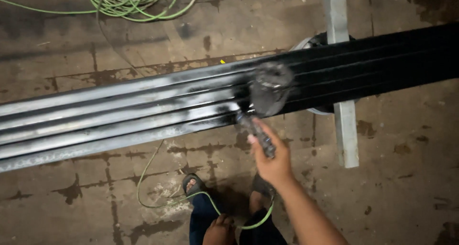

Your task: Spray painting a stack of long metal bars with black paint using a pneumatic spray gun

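Right hand (271, 158): wrapped around the handle of a spray gun (266, 94), its cup over the bars.
Left hand (220, 229): low by the legs, touching a green hose (158, 204).
Metal bars (119, 113): side by side, black on the right, bare grey on the left.
Support (345, 125): pale beam crossing beneath.
Floor (406, 178): stained concrete, coiled green hose at the top.

The person's right forearm (306, 211) is bare, with no sleeve. Dark blue trousers (203, 221) cover the legs. Dark open-toed sandals (192, 183) are worn.
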